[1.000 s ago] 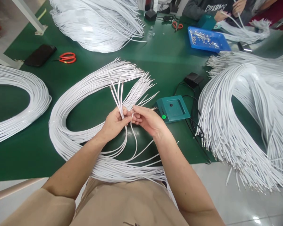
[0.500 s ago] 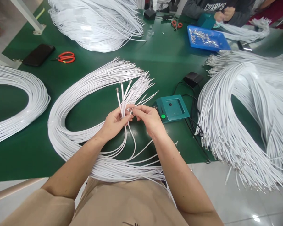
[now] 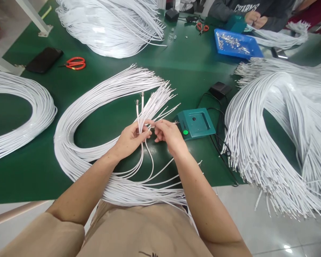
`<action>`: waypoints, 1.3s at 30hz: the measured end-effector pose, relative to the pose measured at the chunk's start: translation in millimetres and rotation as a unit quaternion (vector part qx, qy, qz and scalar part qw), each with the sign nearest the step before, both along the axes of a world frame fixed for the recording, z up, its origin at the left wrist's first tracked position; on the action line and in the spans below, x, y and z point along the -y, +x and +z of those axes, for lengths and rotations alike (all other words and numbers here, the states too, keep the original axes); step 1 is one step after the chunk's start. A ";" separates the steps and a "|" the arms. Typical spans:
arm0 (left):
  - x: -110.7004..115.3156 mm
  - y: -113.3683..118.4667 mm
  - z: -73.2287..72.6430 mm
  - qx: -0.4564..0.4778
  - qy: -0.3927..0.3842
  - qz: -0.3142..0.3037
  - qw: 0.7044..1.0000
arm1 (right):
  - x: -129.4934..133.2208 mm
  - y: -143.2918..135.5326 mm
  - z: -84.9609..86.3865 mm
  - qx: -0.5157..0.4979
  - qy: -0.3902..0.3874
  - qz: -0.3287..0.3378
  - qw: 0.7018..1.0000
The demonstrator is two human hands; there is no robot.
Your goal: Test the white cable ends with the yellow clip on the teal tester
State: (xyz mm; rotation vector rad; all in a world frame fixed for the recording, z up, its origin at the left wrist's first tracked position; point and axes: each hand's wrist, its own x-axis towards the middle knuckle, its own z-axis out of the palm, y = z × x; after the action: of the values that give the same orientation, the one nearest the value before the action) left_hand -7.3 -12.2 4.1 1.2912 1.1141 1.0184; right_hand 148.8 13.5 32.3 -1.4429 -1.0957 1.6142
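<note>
Several white cables (image 3: pixel 138 113) stand up out of my left hand (image 3: pixel 131 141), which is closed round them below their frayed ends. Close by on the right is my right hand (image 3: pixel 169 134), its thumb and forefinger pinched at a cable end beside the left fingertips; what lies in the pinch is too small to make out. Under and behind both hands a large looped bundle of white cables (image 3: pixel 69 123) lies on the green table (image 3: pixel 192 71). A teal device (image 3: pixel 199 123) with a green button sits just right of my right hand.
Coiled cables lie left (image 3: pixel 42 107), at the back (image 3: pixel 104 32) and right (image 3: pixel 240 125). Red-handled snips (image 3: pixel 76 63) and a black case (image 3: pixel 44 60) are at back left. A blue tray (image 3: pixel 238 44) of small metal parts stands near another person's hands. Black cords run behind the device.
My right fingers have shifted slightly right and curled more. The cable ends above my left hand stand differently, with fewer upright and apart. The view has moved slightly.
</note>
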 end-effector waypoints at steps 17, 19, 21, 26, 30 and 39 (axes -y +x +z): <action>-7.7 9.7 7.5 0.193 -0.208 0.011 0.959 | 3.1 19.3 -5.9 0.481 0.482 0.174 0.712; -9.1 12.9 6.5 0.167 -0.195 0.038 0.966 | -4.7 26.1 -1.3 0.510 0.478 0.171 0.694; -10.6 15.0 3.4 0.130 -0.172 0.054 0.975 | -13.9 33.6 2.5 0.536 0.455 0.188 0.686; -14.2 16.4 -8.5 0.064 -0.129 0.054 0.988 | -31.4 48.0 5.5 0.541 0.392 0.285 0.687; -16.3 18.1 -13.9 0.035 -0.117 0.056 0.991 | -34.4 52.7 1.3 0.517 0.422 0.279 0.691; -16.4 21.5 -20.0 -0.050 -0.109 0.076 0.990 | -33.7 53.3 -7.7 0.493 0.467 0.247 0.692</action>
State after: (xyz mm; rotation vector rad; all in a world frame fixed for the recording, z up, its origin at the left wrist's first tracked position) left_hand 14.2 4.2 -15.9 1.1041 1.3775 0.9217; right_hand 202.1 47.1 24.7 -1.2268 -2.5817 0.1319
